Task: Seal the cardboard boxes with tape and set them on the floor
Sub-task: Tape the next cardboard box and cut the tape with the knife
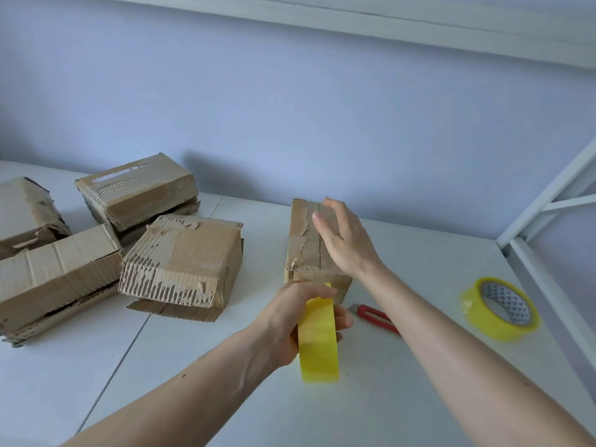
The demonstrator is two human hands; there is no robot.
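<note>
Evidently light and easily crushed, the small worn brown cardboard box (311, 243) sat on the white table (419, 366) under the flat, unclenched right hand (346, 240), best gripped by both sides, while the left hand (301, 321) clutched a yellow tape roll (319, 341).

Soft, even daylight fills the scene, bright without harsh glare. The cardboard boxes (180, 262) throw faint shadows behind them onto the pale blue wall (290, 108). Straight lines bow near the frame's edges, as the white shelf frame (548, 195) shows. The right hand (348, 240) is slightly motion-blurred.
</note>
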